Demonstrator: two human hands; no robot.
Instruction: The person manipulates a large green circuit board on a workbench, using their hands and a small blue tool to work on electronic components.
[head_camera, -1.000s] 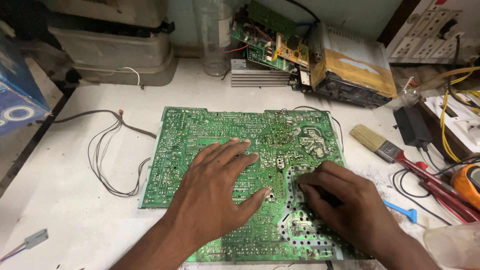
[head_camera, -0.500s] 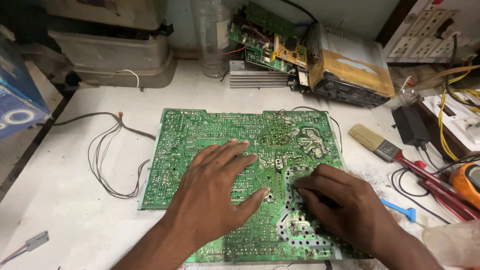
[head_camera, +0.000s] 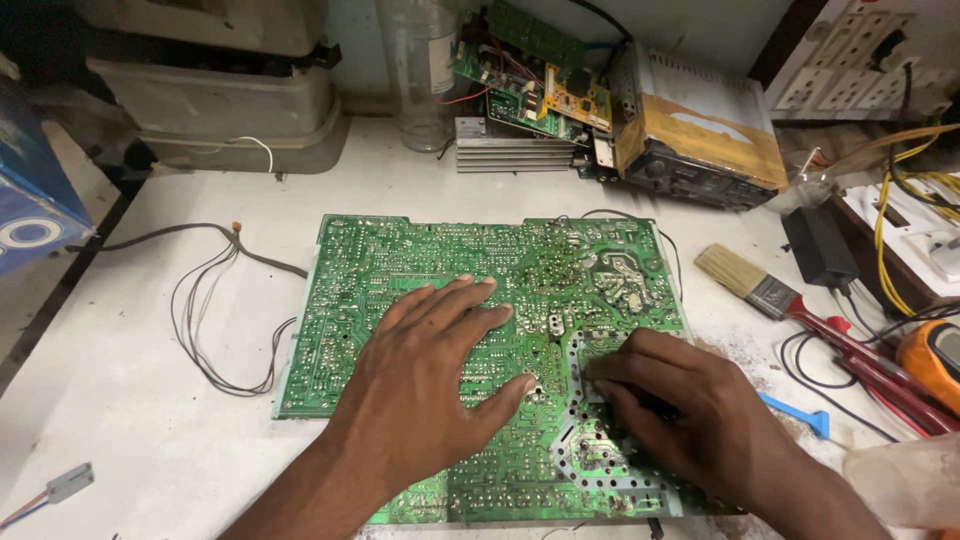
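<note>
Green and densely speckled with silver solder points, a large circuit board (head_camera: 480, 330) is lying solder side up in the middle of a white workbench (head_camera: 150, 440). The left hand (head_camera: 425, 385) is resting flat on the board's centre, fingers spread and pressing down. The right hand (head_camera: 690, 415) is curling over the board's lower right area, fingertips bunched together against the surface; whether it is pinching something small cannot be told. The board is looking thin, rigid and light, yet fragile: its solder joints are likely sharp, and flexing it could crack the tracks. The bare edges seem the safest place for gripping it. Thin black wires (head_camera: 215, 320) are looping to the left of the board. A paintbrush (head_camera: 745, 280) and red-handled tools (head_camera: 865, 360) are lying to the right, well apart from the hands.
</note>
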